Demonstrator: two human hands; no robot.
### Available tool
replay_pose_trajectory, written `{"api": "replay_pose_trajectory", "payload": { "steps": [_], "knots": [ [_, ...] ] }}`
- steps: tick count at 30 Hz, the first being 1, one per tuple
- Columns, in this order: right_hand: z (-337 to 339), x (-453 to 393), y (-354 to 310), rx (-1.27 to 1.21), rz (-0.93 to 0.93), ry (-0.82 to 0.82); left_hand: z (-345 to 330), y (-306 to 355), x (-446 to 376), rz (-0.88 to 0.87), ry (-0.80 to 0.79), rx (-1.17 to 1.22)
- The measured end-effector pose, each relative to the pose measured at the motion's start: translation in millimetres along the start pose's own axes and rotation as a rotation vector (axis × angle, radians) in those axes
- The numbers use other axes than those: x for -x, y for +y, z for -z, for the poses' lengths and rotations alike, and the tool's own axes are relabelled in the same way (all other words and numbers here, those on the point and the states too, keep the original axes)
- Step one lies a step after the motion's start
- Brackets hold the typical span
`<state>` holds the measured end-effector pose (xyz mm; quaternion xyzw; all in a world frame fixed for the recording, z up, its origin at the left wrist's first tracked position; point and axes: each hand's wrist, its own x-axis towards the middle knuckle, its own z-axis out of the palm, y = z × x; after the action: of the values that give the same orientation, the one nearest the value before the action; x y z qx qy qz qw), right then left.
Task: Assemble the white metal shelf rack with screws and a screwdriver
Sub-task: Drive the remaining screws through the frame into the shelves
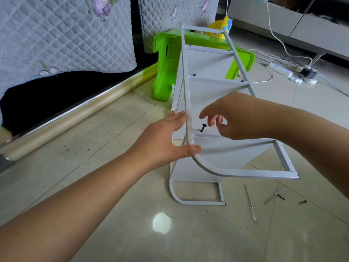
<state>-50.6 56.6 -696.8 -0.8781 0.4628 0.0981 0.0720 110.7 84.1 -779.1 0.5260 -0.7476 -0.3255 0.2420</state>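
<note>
Floor (113, 129): pale tiles fill the view, with a bright round light spot toward 6 o'clock.
Quilted covers (62, 33): grey, with purple flowers, from 10 to 12 o'clock.
Shelf rack (211, 91): white metal, lying on its side on the floor at the centre, running up toward 12 o'clock; its curved feet point toward 5 o'clock.
Green stool (166, 63): tipped over behind the rack at 12 o'clock, touching it.
Left hand (166, 140): grip relaxed and apart, fingers straight along the rack's curved tube, thumb pressed on the bend.
Right hand (236, 118): over the shelf panel just right of the left hand; grip loosely curled and holding nothing, fingertips just above the screw.
Power strip (281, 69): white, with cables, at 2 o'clock.
Screwdriver (250, 203): thin, lying on the floor at 5 o'clock, apart from the rack.
Screw (203, 128): black, standing up from the shelf panel at the centre.
Loose screws (303, 201): two dark ones on the floor at 4 o'clock.
</note>
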Motion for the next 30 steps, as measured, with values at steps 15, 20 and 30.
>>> {"api": "replay_pose_trajectory", "payload": {
  "steps": [15,20,30],
  "knots": [
    [-4,-4,0,-0.001,0.049,0.055,0,0,0,-0.015,-0.018,0.017],
    [-5,-3,3,0.028,0.020,0.032,1,0,-1,-0.029,-0.033,-0.008],
    [-12,-1,11,-0.087,0.250,0.115,3,-2,-5,-0.032,-0.068,-0.011]
  ]
}}
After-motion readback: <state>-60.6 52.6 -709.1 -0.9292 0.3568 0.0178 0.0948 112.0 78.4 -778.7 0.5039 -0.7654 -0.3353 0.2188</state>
